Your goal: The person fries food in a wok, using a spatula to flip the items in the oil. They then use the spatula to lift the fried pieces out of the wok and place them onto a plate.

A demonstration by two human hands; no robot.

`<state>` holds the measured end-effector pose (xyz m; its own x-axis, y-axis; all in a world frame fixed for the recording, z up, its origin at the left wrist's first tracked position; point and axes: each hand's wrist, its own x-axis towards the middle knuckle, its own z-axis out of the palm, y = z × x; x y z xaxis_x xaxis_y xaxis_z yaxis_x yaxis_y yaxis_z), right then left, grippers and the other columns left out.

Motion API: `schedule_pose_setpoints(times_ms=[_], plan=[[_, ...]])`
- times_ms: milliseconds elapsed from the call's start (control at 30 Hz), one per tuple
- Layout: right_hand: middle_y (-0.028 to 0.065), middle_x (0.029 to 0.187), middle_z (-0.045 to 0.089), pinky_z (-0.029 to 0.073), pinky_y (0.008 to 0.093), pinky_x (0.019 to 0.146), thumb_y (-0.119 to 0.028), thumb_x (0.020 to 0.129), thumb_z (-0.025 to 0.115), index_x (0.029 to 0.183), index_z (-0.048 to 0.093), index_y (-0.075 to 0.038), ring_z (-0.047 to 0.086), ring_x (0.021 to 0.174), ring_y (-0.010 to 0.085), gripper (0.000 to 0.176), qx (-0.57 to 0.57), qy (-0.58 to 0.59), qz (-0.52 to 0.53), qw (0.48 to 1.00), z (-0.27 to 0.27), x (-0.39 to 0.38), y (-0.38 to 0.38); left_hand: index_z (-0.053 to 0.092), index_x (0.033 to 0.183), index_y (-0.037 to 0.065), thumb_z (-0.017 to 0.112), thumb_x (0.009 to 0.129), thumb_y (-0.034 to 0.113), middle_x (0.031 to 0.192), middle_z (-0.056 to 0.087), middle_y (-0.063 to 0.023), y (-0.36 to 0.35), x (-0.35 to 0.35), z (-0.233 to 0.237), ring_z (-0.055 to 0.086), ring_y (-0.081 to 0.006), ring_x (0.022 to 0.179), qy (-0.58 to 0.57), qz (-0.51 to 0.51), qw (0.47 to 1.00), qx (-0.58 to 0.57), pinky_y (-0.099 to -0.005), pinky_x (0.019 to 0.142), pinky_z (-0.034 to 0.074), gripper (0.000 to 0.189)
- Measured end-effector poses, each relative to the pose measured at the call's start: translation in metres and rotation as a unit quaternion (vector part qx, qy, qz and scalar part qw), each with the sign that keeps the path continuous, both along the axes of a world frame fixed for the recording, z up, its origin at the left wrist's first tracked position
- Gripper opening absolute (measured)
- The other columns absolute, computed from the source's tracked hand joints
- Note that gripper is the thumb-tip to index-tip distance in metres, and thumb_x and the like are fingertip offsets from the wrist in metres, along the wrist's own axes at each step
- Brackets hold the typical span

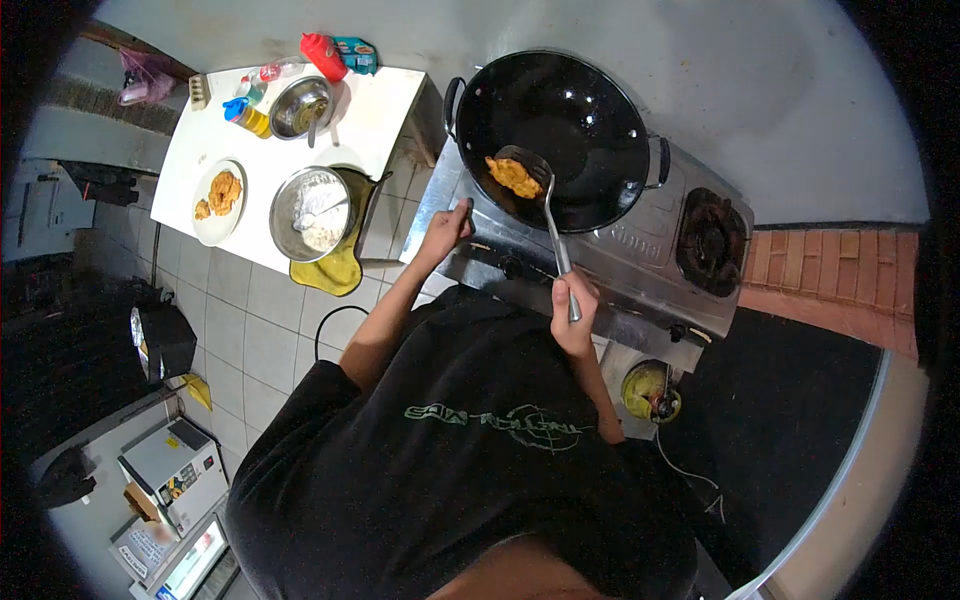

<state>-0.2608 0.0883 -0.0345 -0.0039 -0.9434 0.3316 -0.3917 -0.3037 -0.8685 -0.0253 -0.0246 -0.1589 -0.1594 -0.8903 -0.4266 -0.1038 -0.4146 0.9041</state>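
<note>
My right hand (575, 312) is closed round the handle of a metal spatula (556, 237). On the spatula's blade lies a golden-brown fried piece (514, 177), held over the left part of a black wok (580, 120). The wok sits on a steel gas stove (620, 248). My left hand (446, 232) is at the stove's front left edge, its fingers curled; whether anything small is in them is hidden. Left of it, on a white table (375, 100), are a steel bowl of white batter (300, 243) with a spoon, and a plate (212, 236) with fried pieces.
A smaller steel bowl (286, 120), a yellow bottle with a blue cap (250, 118) and a red bottle (323, 56) stand at the table's back. A bare burner (712, 243) is right of the wok. Below the stove is a green gas cylinder (645, 385).
</note>
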Motion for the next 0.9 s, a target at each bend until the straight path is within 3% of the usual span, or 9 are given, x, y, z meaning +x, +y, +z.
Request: schedule_pose_setpoints(times_ms=[733, 900], plan=[[0.0162, 0.070, 0.047, 0.037, 0.0389, 0.055, -0.019, 0.094, 0.055, 0.076, 0.052, 0.001, 0.049, 0.059, 0.0326, 0.027, 0.001, 0.002, 0.004, 1.000, -0.006, 0.001, 0.006, 0.044, 0.047, 0.007, 0.043, 0.101, 0.048, 0.049, 0.043, 0.0014, 0.001, -0.002, 0.009, 0.036, -0.0084, 0.047, 0.015, 0.006, 1.000, -0.007, -0.0267, 0.049, 0.028, 0.068], [0.0155, 0.073, 0.048, 0.042, 0.0383, 0.054, -0.016, 0.089, 0.061, 0.076, 0.057, 0.000, 0.052, 0.060, 0.0322, 0.021, -0.058, 0.044, 0.014, 0.997, -0.021, -0.002, 0.024, 0.042, 0.047, 0.007, 0.042, 0.101, 0.048, 0.049, 0.042, 0.0011, 0.002, -0.004, 0.015, 0.036, -0.0087, 0.047, 0.015, 0.014, 1.000, -0.005, -0.0265, 0.049, 0.029, 0.068]])
